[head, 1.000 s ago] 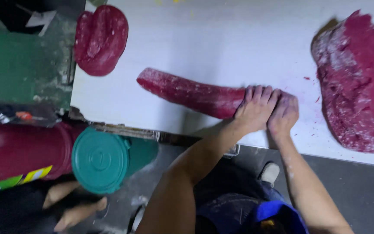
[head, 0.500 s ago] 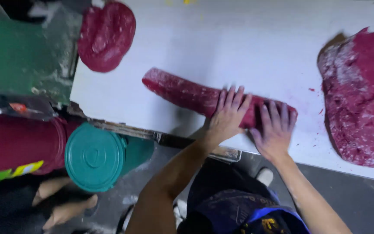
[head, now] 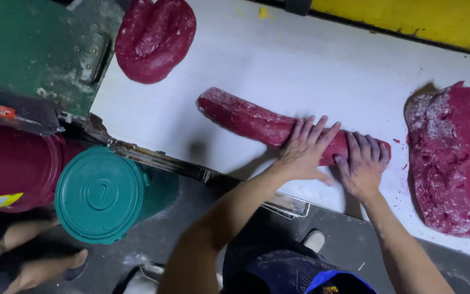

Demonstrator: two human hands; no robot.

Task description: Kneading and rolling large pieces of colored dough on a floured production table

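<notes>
White work table (head: pixel 311 60): broad, floured surface, running from the green machine at far left to the right edge of view; a yellow wall band lies beyond its far side.

Green machine housing (head: pixel 28 49): far left, abutting the table's left end; worn paint, metal bracket at the joint.

Large dough slab (head: pixel 452 158): dark red, flour-dusted, rough-topped, at the right of the table, well apart from the hands.

Dough log (head: pixel 246 117): dark red, long, lying slantwise across the table's middle, left end farther away, right end nearer. Both hands rest on its right half.

Round dough lump (head: pixel 156 35): dark red, dented, at the far left corner of the table, beside the machine.

Teal lidded bucket (head: pixel 101 193): on the floor below the table's near-left edge, next to a dark red drum (head: pixel 12 169).

Left hand (head: pixel 305 147): flat, fingers spread, palm down on the log.

Right hand (head: pixel 363 163): flat, fingers spread, palm down over the log's right end, just beside the left hand.

Handling note: rolling of this kind likely goes best with even palm pressure and hands working outward, so the thicker left end thins to match; the floured surface should limit sticking.
</notes>
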